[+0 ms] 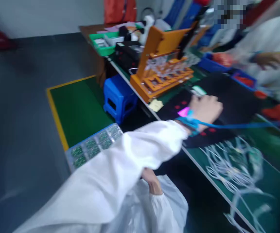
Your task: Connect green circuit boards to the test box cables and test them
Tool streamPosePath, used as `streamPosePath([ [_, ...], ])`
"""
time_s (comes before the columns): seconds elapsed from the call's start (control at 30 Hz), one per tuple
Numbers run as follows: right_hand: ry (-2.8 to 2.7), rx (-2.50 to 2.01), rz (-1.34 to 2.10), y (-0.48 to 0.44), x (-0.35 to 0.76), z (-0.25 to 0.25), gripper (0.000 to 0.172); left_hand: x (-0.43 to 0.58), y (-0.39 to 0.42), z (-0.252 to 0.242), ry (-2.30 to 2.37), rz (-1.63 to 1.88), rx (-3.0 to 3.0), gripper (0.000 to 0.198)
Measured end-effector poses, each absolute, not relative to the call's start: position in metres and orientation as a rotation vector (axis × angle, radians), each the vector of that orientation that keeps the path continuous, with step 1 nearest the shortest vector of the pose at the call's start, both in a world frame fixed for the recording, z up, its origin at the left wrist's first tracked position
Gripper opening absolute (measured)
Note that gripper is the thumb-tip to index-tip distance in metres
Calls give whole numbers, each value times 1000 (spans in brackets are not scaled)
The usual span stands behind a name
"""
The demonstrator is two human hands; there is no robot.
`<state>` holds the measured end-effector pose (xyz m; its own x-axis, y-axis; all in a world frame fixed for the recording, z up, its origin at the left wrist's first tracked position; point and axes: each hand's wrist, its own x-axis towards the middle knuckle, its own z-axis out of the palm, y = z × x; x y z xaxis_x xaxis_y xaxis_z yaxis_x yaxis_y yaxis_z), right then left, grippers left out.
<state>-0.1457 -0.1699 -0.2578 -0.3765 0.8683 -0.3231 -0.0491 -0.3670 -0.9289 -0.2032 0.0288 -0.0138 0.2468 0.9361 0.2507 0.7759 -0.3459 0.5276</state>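
My left hand [206, 108] reaches out over a black mat [237, 94] on the bench, a blue strap [191, 123] with a cord around its wrist. Its fingers look bent and closed; motion blur and the back of the hand hide what they hold, if anything. Just beyond them lies a small white-and-green piece [198, 91]. A bright pink patch [183, 112] shows beside the wrist. Lower down, near my lap, is my right hand [151, 179]; my left sleeve [120, 168] covers its fingers.
An orange fixture [152, 64] with a raised lid stands on the bench beyond. Bundled white cables [229, 171] lie at right. A tray of green circuit boards [93, 145] and a blue stool [119, 97] are left of the bench. Opposite, a co-worker's hand [272, 60] is near blue bins.
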Motion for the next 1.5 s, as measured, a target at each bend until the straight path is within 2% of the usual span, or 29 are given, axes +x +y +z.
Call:
streamPosePath([
  [0.03,-1128,-1138,1850,-172,-126,-244,38,-200,33,-10,1601,756,2241,19],
  [0.07,-1040,-1084,1875,-175,-109,-232,40,-199,35,-8,1540,742,2246,19],
  [0.17,-699,-899,1774,-184,-74,-203,43,-196,32,-2,1321,1089,2221,29],
  [0.2,-614,-860,1695,-185,-65,-196,42,-191,27,-2,1203,1111,2160,34],
  [0.3,-452,-763,1513,-184,-41,-175,38,-162,-2,-6,757,606,1876,63],
  [0.37,-375,-707,1426,-182,-25,-163,38,-138,-23,-13,699,317,1748,75],
  [0.5,-252,-689,1291,-177,5,-150,47,-92,-53,-28,618,109,1795,54],
  [0.7,55,-762,1073,-162,38,-153,72,-26,-62,-49,744,91,1867,38],
  [0.9,168,-732,1103,-155,83,-158,77,35,-47,-42,755,-86,1839,46],
  [1.07,268,-703,1079,-152,106,-156,74,68,-24,-24,763,-259,2133,46],
  [1.17,349,-691,1037,-142,111,-148,79,74,-19,-24,830,-297,2059,44],
  [1.27,367,-632,920,-133,115,-138,84,77,-26,-30,865,-288,1933,66],
  [1.3,370,-608,880,-130,116,-135,85,80,-30,-33,864,-262,1942,67],
  [1.43,408,-600,814,-124,124,-130,92,96,-38,-42,837,-79,2081,56],
  [1.5,404,-651,786,-125,129,-131,91,102,-36,-43,791,-16,2151,50],
])
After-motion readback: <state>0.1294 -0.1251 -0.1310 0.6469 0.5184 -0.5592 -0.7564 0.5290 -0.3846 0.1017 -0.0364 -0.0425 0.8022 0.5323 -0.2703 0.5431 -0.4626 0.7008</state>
